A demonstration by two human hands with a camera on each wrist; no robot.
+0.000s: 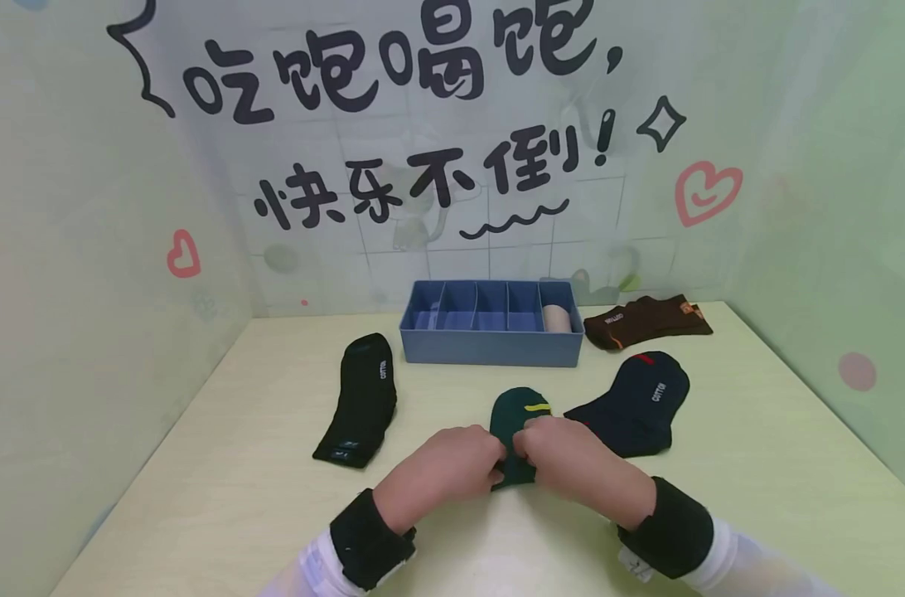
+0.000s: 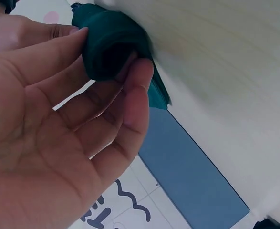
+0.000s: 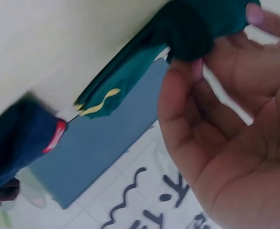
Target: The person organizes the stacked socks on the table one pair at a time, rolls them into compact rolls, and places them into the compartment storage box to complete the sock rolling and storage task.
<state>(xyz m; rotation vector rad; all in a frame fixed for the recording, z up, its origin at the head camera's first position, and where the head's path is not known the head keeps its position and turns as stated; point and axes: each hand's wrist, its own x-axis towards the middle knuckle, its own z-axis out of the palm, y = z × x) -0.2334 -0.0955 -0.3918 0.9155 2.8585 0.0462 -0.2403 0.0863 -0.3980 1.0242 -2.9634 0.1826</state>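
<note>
A green sock (image 1: 514, 410) with a yellow mark near its toe lies in the middle of the table, its near end rolled up. My left hand (image 1: 452, 466) pinches one side of the roll; in the left wrist view the thumb and fingers grip the coiled green sock (image 2: 113, 28). From the other side my right hand (image 1: 575, 458) holds the same roll. The right wrist view shows the flat part of the green sock (image 3: 130, 78) stretching away from the fingers. Just beyond my right hand is a navy sock (image 1: 642, 406) with red trim.
Behind the hands stands a blue-grey divided box (image 1: 490, 348), with a pale pinkish roll (image 1: 556, 319) in its rightmost compartment. A black sock (image 1: 363, 398) lies at the left, and a brown sock (image 1: 646, 322) at the back right. Walls enclose the table's back and sides.
</note>
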